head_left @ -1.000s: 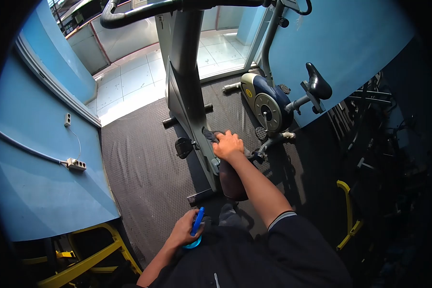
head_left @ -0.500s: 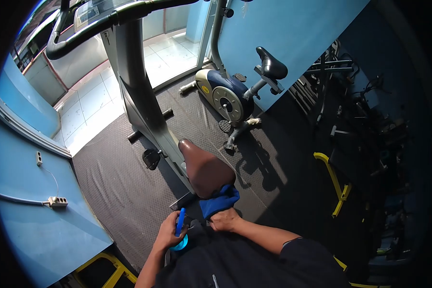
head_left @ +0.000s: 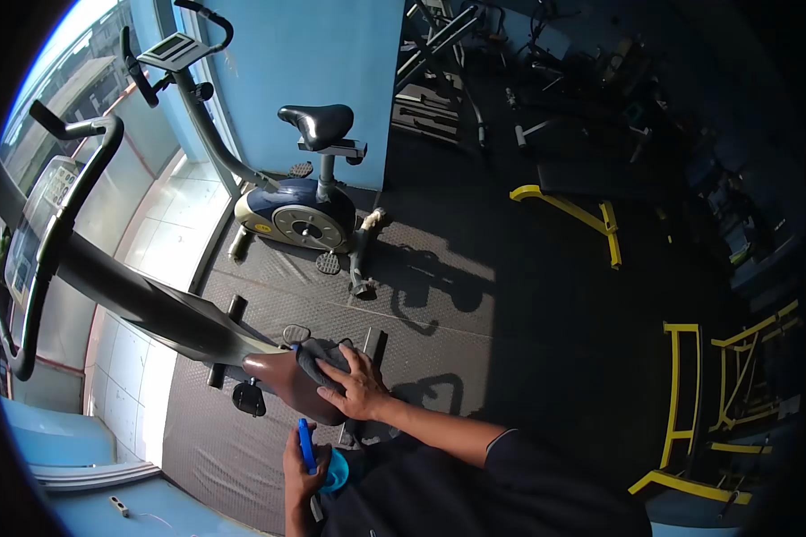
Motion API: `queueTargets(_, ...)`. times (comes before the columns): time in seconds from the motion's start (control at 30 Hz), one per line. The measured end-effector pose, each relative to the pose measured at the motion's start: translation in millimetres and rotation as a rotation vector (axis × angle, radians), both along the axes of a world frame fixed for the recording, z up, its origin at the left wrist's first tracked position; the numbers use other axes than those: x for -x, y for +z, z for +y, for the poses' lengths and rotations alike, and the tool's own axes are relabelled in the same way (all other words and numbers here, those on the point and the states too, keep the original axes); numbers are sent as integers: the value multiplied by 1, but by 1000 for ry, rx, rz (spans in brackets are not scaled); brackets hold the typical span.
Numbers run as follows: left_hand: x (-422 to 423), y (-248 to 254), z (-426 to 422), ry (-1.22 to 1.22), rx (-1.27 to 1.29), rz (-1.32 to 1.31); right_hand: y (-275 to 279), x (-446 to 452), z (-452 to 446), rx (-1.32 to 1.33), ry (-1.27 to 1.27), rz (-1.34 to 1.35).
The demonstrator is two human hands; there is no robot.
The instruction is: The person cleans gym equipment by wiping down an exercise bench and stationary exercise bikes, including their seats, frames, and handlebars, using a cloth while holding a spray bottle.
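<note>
My left hand (head_left: 302,467) is wrapped round a spray bottle with a blue trigger head (head_left: 306,446) and a turquoise body (head_left: 336,471), held close in front of my body. On the brown seat (head_left: 282,380) of the nearer exercise bike lies a cloth (head_left: 318,360), dark grey with a bit of blue at its edge. My right hand (head_left: 358,387) presses this cloth against the seat's right side, fingers bent over it. Part of the cloth is hidden under the hand.
The bike's grey frame (head_left: 143,304) and handlebar (head_left: 58,233) extend to the left. A second exercise bike (head_left: 309,215) stands by the blue wall (head_left: 269,80). Yellow-framed gym equipment (head_left: 681,403) is at right, and a black bench (head_left: 591,179) stands farther back.
My view has turned right. My right hand has moved the cloth from the seat's rear edge onto its top and side, and the grey face now shows. The left hand keeps the spray bottle.
</note>
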State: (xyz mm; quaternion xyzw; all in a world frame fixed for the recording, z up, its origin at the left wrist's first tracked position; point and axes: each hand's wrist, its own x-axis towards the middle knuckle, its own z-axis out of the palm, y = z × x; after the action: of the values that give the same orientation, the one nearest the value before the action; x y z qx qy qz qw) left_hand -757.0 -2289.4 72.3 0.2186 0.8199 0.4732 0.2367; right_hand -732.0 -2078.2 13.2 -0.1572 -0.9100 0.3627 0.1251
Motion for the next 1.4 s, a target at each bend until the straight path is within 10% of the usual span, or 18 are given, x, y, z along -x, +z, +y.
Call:
queueTargets(0.47,118,-4,-66,-692,-85,123,-20,7,-109,-192,-801,314)
queueTargets(0.57,130,-6,-100,-712,-15,81,-40,2,-197,107,-911,416)
queueTargets(0.7,141,-11,-112,-867,0,43,-119,-12,-331,701,-492,-88)
queueTargets(0.97,148,-29,-90,-1082,-75,270,-106,-159,-285,978,-1449,288)
queueTargets(1.23,142,-17,-97,-1127,150,273,-99,-195,-286,1518,-1204,898)
queueTargets(1.4,134,-41,-106,-1009,270,173,-196,-119,-262,1388,-1091,497)
